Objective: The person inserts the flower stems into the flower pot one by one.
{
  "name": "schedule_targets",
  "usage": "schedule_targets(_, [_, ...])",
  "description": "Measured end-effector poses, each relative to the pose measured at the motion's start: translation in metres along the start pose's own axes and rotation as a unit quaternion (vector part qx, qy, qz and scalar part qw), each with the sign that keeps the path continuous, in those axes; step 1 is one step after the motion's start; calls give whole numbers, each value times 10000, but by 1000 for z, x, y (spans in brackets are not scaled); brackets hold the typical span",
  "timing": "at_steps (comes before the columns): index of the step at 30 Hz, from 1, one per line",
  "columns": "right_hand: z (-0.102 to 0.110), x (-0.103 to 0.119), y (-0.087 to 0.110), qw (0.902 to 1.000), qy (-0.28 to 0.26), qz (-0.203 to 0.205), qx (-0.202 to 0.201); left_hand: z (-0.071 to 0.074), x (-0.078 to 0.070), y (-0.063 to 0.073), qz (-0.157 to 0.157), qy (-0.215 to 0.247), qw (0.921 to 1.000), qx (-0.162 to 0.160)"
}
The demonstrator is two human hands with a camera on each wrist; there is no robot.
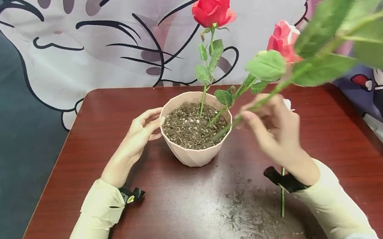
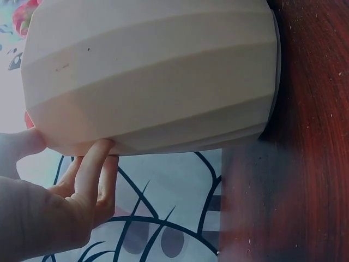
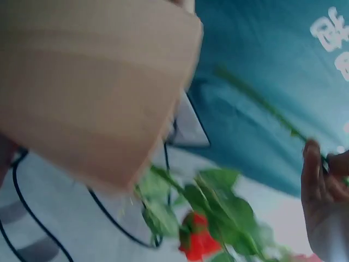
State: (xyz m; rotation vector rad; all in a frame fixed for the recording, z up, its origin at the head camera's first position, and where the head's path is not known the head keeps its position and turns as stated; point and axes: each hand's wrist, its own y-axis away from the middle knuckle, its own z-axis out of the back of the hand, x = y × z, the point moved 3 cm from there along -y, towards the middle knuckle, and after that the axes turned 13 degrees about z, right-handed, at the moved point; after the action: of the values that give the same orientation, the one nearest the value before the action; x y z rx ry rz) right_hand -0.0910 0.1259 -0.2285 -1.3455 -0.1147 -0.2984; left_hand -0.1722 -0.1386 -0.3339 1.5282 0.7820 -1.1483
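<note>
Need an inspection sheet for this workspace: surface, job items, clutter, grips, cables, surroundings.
Surface: reddish-brown table, dark soil crumbs scattered on it
Job items: faceted flowerpot filled with potting soil; red rose planted, pink rose planted and leaning right
Clutter: loose green stem on the table, partly hidden
Grips: left grip touches the flowerpot's outside; right grip pinches a leafy stem, its lower end free
Cables: nothing seen
Surroundings: cartoon-cat backdrop behind the table

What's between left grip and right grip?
Head view: the pot of soil, with two rose stems set in it, and the held stem's lower end.
</note>
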Motion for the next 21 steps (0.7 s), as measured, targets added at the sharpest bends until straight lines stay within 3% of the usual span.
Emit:
schedule_targets(4, [-26,-12,-4,9964,547,39,653,-1,0,-1,22,10,10000,32])
schedule_targets(9, [-48,-30,-1,9798,1543,544,1154,-2,-1,-1,1,-19,10000,89])
schedule_targets(15, [-74,-56,-1,9739,1294,355,1833,1,-3,1,24,-44,10000,-13])
schedule_targets(21, [-86,-65,3,9661,1286,290,2220,0,-3,2,35,-5,10000,9])
